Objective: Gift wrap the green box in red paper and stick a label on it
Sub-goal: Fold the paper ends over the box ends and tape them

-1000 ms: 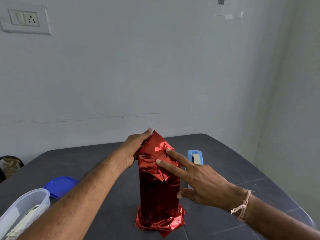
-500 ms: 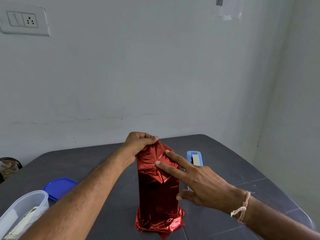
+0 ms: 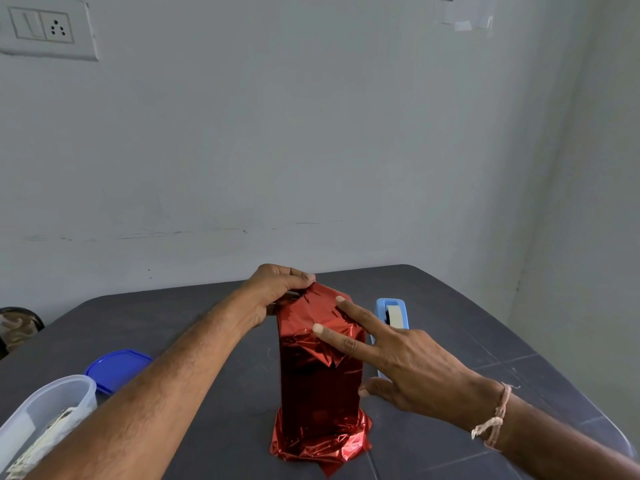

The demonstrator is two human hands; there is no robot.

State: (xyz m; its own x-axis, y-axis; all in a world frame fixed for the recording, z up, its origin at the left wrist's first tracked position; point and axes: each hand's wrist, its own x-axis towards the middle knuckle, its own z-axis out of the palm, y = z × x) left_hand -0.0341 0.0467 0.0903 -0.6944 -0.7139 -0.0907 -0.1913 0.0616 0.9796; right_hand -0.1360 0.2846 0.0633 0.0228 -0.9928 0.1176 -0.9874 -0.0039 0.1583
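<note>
Fingers (image 3: pixel 299 274) of left hand (image 3: pixel 273 289) curled, pinching top rear flap of red paper (image 3: pixel 313 306). Right hand (image 3: pixel 412 365): two straight fingers (image 3: pixel 349 344) pressed flat on folded top, thumb at side.

Grey table (image 3: pixel 467 317): one wrapped box (image 3: pixel 320 382), upright at centre. Glossy crinkled foil covers it fully, green hidden, loose paper bunched at base.

Left of box: one clear container (image 3: pixel 52 400), cut off by frame, contents unclear; one blue lid (image 3: pixel 117 367).

Right of box: one tape dispenser (image 3: pixel 389 308), partly behind right hand.

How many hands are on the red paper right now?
2. The left hand pinches the top flap of the red paper; the right hand presses the fold down with two straight fingers.
</note>
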